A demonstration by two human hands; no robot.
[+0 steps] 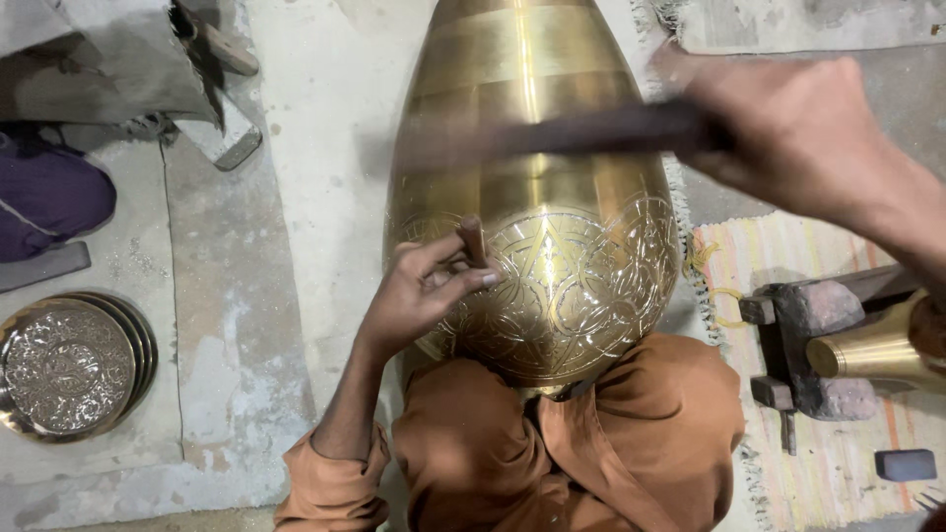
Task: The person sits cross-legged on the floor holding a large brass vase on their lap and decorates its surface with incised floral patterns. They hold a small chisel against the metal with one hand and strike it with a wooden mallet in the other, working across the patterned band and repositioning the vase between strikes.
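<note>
Concrete floor below, left hand [419, 296] pinches chisel [474, 241] on brass vessel [537, 197]; right hand [788, 128] grips hammer [581, 133].

A person's left hand [419, 296] pinches a short chisel [474, 241] against the engraved band of a large brass vessel [532, 197] at centre frame. At two o'clock, the right hand [798, 128] grips a blurred dark hammer [581, 133]. Engraved metal plates [69, 366] sit stacked at eight o'clock.

1 brass vase [537, 177], 2 engraved plates [67, 366]
</note>
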